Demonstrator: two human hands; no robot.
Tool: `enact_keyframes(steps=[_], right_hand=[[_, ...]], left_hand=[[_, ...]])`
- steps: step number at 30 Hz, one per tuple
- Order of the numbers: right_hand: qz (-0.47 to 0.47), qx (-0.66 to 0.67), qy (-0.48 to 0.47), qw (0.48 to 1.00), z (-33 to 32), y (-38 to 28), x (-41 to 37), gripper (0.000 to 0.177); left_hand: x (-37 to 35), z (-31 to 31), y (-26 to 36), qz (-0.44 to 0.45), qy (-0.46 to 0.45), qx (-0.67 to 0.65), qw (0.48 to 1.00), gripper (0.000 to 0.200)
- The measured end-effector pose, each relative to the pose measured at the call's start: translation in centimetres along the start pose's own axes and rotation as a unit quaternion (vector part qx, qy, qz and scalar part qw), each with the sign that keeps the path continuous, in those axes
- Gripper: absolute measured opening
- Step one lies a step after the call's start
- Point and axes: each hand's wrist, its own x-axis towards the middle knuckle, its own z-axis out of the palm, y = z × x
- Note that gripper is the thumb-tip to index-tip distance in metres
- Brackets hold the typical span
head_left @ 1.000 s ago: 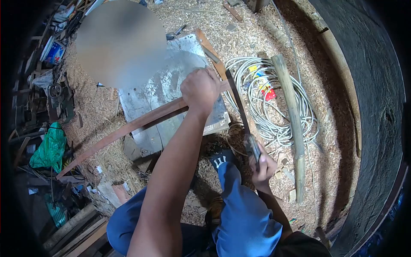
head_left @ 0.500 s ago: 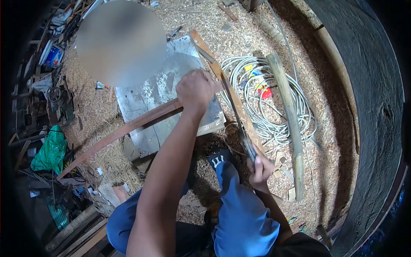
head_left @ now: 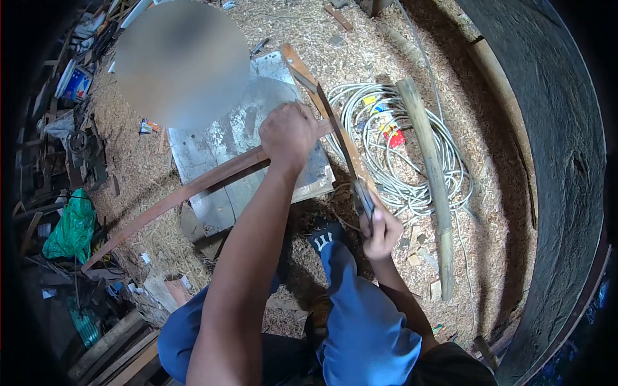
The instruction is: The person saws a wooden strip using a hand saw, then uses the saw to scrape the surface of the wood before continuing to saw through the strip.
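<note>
My left hand (head_left: 288, 136) is closed over a long reddish wooden strip (head_left: 212, 180), pressing it down on a worn, paint-stained board (head_left: 212, 138). The strip slopes off the board towards the lower left. My right hand (head_left: 382, 233) is wrapped round the grip of what looks like a handsaw (head_left: 346, 149). Its long, narrow, dark blade points up and away, crossing the strip near its right end, just right of my left hand. Beneath the blade lies an orange-brown wooden plank (head_left: 296, 63). The saw's teeth are too small to make out.
A coil of pale cable (head_left: 450, 186) lies on the shavings at right, with a rough wooden pole (head_left: 432, 167) over it. A large dark curved timber (head_left: 547, 128) borders the right. Scrap and a green plastic bag (head_left: 72, 225) lie at left. A blurred patch hides the upper left.
My right hand has pushed the saw forward and up, so more of the blade extends past the strip. My left hand stays in place on the strip. The view has shifted slightly.
</note>
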Motion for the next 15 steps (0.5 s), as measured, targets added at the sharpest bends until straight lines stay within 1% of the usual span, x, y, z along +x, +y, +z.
enact_keyframes(steps=[1, 2, 4, 5, 6, 9, 11, 14, 15], right_hand=[[0.013, 0.042, 0.006, 0.999, 0.3, 0.8, 0.5, 0.047], [0.014, 0.042, 0.007, 0.999, 0.1, 0.7, 0.2, 0.047], [0.001, -0.008, -0.007, 1.0, -1.0, 0.2, -1.4, 0.048], [0.013, 0.008, -0.014, 1.0, -1.8, -0.2, -2.8, 0.045], [0.055, -0.018, -0.029, 0.998, -2.5, -2.2, -3.7, 0.046], [0.06, -0.003, -0.027, 0.998, -2.3, -2.0, -3.7, 0.046], [0.016, 0.012, -0.013, 1.0, -0.6, -0.5, -1.0, 0.045], [0.009, 0.016, 0.002, 1.0, -0.1, 0.8, 0.1, 0.045], [0.009, -0.013, -0.009, 1.0, -0.6, -0.4, -0.4, 0.045]], left_hand=[[0.0, 0.1, -0.1, -0.001, 0.002, 0.009, 1.0, 0.037], [0.0, 0.1, 0.0, 0.0, 0.0, 0.008, 1.0, 0.037], [0.1, 0.1, -0.1, -0.015, -0.008, 0.001, 1.0, 0.037], [0.1, 0.0, 0.0, -0.017, -0.005, 0.0, 1.0, 0.037], [0.0, -0.2, 0.2, -0.019, -0.006, -0.003, 1.0, 0.037], [-0.1, -0.1, -0.2, -0.019, -0.004, -0.012, 1.0, 0.036], [-0.1, 0.0, 0.0, -0.007, 0.001, -0.026, 1.0, 0.036], [-0.1, -0.3, 0.0, 0.004, 0.005, -0.009, 1.0, 0.036], [-0.2, -0.4, 0.1, -0.003, 0.002, -0.013, 1.0, 0.035]])
